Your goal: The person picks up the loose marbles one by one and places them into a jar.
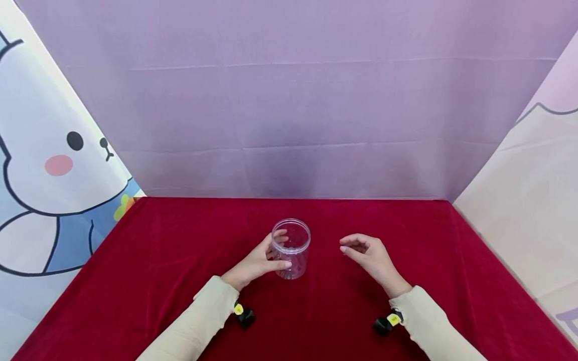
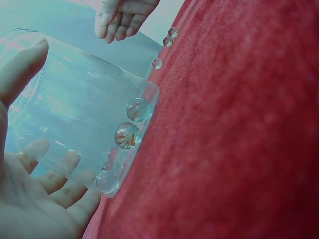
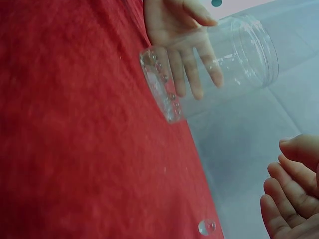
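Note:
A clear, lidless plastic jar (image 1: 299,258) stands upright on the red cloth, its mouth facing up. My left hand (image 1: 258,258) grips it from the left, thumb on the near side and fingers behind the wall. Several glass marbles (image 2: 126,136) lie at the bottom of the jar, one with an orange swirl. To the right of the jar, apart from it, my right hand (image 1: 369,254) hovers over the cloth with loosely bent fingers; nothing shows in it. Loose marbles (image 2: 157,63) rest on the cloth beyond the jar in the left wrist view, and others (image 3: 207,227) appear near the right hand.
A red velvet cloth (image 1: 180,240) covers the table. Behind it hangs a plain lilac curtain (image 1: 289,110). A cartoon-printed sheet (image 1: 49,150) borders the left side, and a pale sheet (image 1: 524,200) the right.

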`<act>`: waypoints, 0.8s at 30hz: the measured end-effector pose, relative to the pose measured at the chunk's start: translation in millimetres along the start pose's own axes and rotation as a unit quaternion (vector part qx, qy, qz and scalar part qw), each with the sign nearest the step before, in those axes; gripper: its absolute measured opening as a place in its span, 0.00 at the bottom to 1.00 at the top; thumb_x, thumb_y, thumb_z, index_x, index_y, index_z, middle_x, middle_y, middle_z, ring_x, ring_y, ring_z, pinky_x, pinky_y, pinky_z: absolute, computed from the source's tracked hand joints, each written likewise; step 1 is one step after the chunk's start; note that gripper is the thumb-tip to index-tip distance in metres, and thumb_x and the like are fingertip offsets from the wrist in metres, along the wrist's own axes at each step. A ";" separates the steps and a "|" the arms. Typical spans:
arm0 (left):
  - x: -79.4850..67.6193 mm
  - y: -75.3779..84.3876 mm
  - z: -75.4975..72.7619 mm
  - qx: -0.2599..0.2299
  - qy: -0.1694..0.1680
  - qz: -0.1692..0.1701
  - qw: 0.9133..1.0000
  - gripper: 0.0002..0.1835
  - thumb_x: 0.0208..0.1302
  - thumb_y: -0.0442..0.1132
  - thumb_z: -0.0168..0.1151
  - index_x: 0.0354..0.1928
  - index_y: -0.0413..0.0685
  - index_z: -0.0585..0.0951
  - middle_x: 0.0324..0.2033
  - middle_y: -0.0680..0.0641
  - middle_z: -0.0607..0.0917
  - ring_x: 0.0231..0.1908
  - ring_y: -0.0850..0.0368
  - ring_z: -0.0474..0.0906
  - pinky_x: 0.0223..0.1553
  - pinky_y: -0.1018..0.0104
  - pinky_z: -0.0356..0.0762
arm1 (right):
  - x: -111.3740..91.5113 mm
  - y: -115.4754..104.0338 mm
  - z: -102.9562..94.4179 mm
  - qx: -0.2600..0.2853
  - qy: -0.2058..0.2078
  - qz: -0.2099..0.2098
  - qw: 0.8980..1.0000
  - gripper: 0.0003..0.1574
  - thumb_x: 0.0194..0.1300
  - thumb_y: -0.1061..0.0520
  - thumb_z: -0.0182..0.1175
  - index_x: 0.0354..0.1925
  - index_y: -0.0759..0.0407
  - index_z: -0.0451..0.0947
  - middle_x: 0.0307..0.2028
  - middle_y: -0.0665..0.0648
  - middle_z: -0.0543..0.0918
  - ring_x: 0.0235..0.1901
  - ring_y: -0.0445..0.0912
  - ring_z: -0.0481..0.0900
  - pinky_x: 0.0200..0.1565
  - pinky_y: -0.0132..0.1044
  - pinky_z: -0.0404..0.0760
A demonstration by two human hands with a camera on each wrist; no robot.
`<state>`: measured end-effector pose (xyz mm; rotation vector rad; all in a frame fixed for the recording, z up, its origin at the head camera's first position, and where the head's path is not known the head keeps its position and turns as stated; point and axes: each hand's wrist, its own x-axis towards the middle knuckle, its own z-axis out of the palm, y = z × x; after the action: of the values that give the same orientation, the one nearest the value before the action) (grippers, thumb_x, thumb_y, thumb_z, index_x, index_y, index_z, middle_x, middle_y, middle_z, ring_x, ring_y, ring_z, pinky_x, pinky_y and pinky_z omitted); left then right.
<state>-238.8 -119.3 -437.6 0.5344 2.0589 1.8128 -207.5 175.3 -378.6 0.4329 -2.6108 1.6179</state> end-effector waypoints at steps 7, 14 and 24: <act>0.9 1.2 -0.3 -0.001 0.000 0.002 1.000 0.44 0.58 0.40 0.67 0.72 0.52 0.53 0.68 0.43 0.60 0.69 0.45 0.54 0.67 0.45 0.51 | 2.8 35.8 -7.6 0.028 -0.003 0.019 0.999 0.15 0.60 0.61 0.64 0.45 0.68 0.79 0.39 0.66 0.84 0.31 0.54 0.81 0.31 0.41 0.81; 0.5 2.4 0.3 -0.004 0.001 0.006 1.000 0.44 0.58 0.41 0.67 0.72 0.51 0.52 0.68 0.41 0.60 0.68 0.44 0.54 0.67 0.44 0.51 | -1.1 43.6 -15.4 0.031 -0.003 0.025 0.999 0.17 0.59 0.61 0.65 0.45 0.69 0.78 0.36 0.68 0.83 0.29 0.54 0.81 0.35 0.40 0.81; 0.0 5.7 1.3 -0.004 0.000 0.007 1.000 0.44 0.58 0.40 0.67 0.72 0.52 0.52 0.68 0.42 0.60 0.68 0.45 0.55 0.67 0.45 0.51 | -9.0 49.5 -23.1 0.002 -0.018 0.051 0.999 0.17 0.59 0.59 0.65 0.46 0.67 0.79 0.38 0.62 0.84 0.34 0.48 0.83 0.38 0.33 0.81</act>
<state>-237.9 -117.6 -432.1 0.5486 2.0522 1.8279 -214.1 218.3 -412.9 0.3384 -2.6972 1.6610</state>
